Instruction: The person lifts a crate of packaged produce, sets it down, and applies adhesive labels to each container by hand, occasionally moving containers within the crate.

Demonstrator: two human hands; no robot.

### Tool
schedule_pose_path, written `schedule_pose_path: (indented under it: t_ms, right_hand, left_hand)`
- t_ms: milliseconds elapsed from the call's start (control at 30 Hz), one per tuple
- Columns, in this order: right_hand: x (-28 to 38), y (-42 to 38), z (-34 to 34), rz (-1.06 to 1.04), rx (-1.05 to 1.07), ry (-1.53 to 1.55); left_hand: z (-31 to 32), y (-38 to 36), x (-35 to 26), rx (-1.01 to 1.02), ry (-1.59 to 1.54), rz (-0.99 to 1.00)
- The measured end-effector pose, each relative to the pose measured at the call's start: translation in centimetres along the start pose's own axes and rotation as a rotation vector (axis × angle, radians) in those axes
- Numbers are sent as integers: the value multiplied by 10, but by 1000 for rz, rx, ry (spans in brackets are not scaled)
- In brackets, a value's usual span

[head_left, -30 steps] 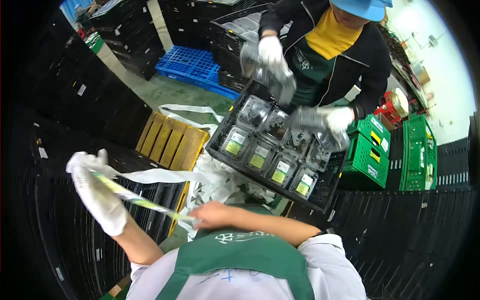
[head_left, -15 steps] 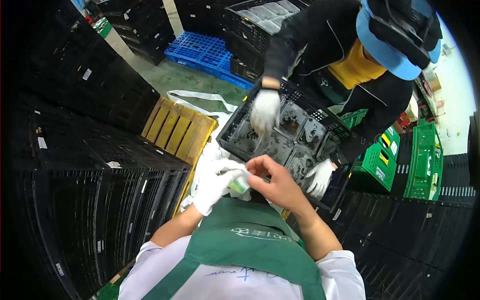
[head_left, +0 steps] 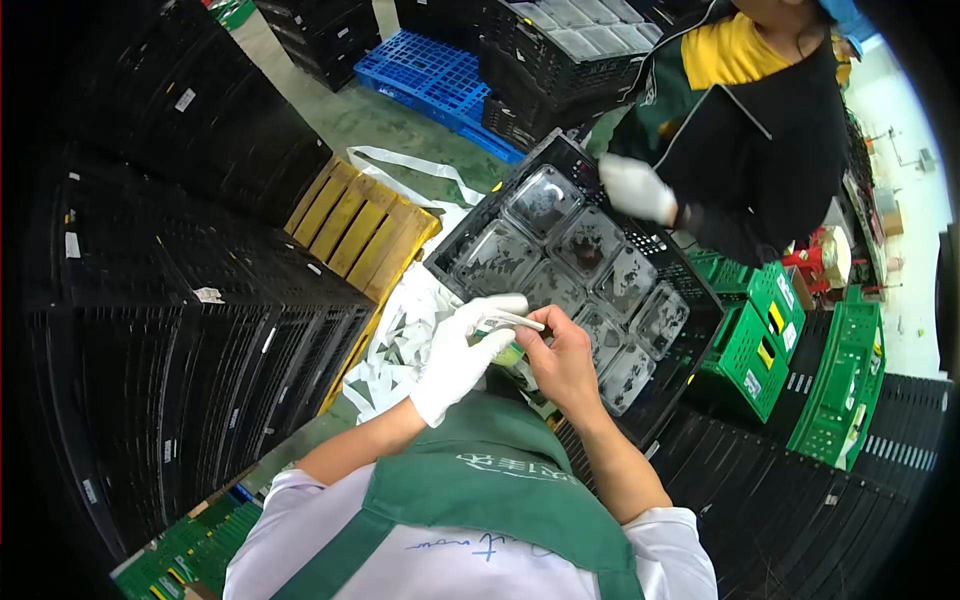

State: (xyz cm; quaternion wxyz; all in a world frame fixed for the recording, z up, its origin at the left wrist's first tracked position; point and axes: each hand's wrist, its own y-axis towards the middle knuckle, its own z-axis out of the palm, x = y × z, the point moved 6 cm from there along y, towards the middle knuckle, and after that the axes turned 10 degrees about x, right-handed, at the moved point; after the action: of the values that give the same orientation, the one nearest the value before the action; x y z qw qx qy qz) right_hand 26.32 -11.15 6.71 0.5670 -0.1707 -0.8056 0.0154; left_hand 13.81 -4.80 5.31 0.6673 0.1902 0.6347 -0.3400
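My left hand [head_left: 462, 350], in a white glove, is closed around a small green-and-white bundle of what look like labels [head_left: 508, 354], mostly hidden by the fingers. A thin white strip [head_left: 522, 321] stretches from the glove to my bare right hand [head_left: 562, 362], whose thumb and fingertips pinch its end. Both hands are in front of my green apron [head_left: 480, 440], over the near edge of a black crate [head_left: 705, 325]. Lidded clear plastic boxes [head_left: 587, 243] lie in rows inside that crate, with dark wet-looking patches on them.
A co-worker's gloved hand [head_left: 637, 188] is beyond the crate. White strips [head_left: 400, 335] heap on the floor beside a yellow wooden pallet [head_left: 365, 235]. Stacked black crates [head_left: 200, 300] wall the left; green crates [head_left: 745, 345] stand right. A blue pallet [head_left: 425, 80] lies behind.
The co-worker has straightened up, drawing their hands out of the crate, so more boxes show. My hands have risen slightly and moved right, with the white strip now visible between them.
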Motion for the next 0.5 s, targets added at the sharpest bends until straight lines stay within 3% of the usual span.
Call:
schedule_pose_path:
  t_ms: [100,167,233,300,367,433,500]
  right_hand:
    - [-7,-1,-3,-21,-8,0]
    - [-18,-1,-2,85,97,-32]
    - [-15,1,-4,113,161,-30]
    - [3,5,-12,-100,63,-40]
    - [4,9,-18,-70,115,-76]
    - [20,13,-26,-338,70,-467]
    - [12,36,-52,-356,-2,-424]
  left_hand:
    - [-2,1,8,30,87,-83]
    - [2,2,13,13,-147,-102]
    - [0,1,19,-19,-82,-115]
    - [-3,0,24,-48,-18,-136]
    - [3,4,28,62,51,-186]
    - [13,-3,26,119,39,-162]
    - [28,-12,41,201,119,-140]
